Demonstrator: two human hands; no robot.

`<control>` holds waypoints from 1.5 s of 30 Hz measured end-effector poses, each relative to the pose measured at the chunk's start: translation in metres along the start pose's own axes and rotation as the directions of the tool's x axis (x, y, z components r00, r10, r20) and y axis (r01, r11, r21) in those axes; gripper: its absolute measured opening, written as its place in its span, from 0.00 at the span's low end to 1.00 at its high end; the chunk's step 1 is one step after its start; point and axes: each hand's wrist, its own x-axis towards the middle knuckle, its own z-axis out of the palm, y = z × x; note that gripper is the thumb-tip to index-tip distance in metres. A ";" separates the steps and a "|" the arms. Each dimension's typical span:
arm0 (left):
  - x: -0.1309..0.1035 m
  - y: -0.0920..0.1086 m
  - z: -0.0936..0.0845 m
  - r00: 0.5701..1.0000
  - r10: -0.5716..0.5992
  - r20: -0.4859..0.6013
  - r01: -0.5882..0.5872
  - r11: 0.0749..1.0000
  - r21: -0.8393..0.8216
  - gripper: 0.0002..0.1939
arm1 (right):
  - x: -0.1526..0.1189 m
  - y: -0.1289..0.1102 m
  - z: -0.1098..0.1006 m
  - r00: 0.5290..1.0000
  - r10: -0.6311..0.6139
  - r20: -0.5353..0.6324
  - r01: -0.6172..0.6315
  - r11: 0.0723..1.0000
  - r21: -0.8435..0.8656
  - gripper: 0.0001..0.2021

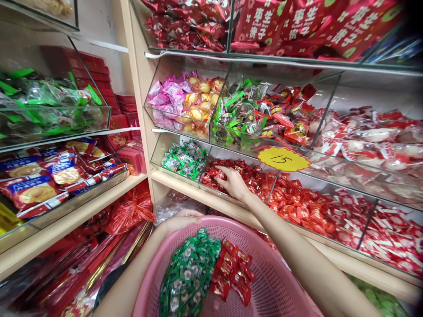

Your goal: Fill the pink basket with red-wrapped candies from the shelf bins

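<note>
My right hand [234, 184] reaches into a clear bin of red wrapped candies [254, 174] on the lower shelf. Its thumb and index finger are apart among the candies; the other fingertips are partly hidden, and no candy is visibly lifted. My left hand [183, 220] is closed on the far left rim of a pink plastic basket [277, 281], which is tilted below the shelf. Inside the basket lie a large heap of green wrapped candies [190, 273] and a smaller pile of red wrapped candies [233, 270] to its right.
Green-and-silver candies [185, 159] fill the bin left of my right hand. A yellow price tag [283, 158] marked 15 hangs right of it. Above are glass-fronted bins [241, 114] of sweets. A wooden post [139, 88] divides the shelves; packaged biscuits [62, 171] stand left.
</note>
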 end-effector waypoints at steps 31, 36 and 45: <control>-0.001 0.008 0.003 1.000 0.026 -0.009 -0.024 0.989 0.148 0.23 | -0.135 -0.033 -0.045 0.945 0.052 0.323 -0.137 0.959 0.246 0.17; 0.004 -0.008 -0.005 0.997 0.075 0.019 -0.077 0.987 0.144 0.23 | -0.184 -0.018 -0.025 0.853 0.176 0.491 -0.250 0.964 0.088 0.18; 0.006 -0.009 -0.004 1.000 0.030 0.005 -0.031 0.992 0.119 0.23 | -0.219 -0.024 -0.018 0.783 0.238 0.575 -0.232 0.969 -0.085 0.14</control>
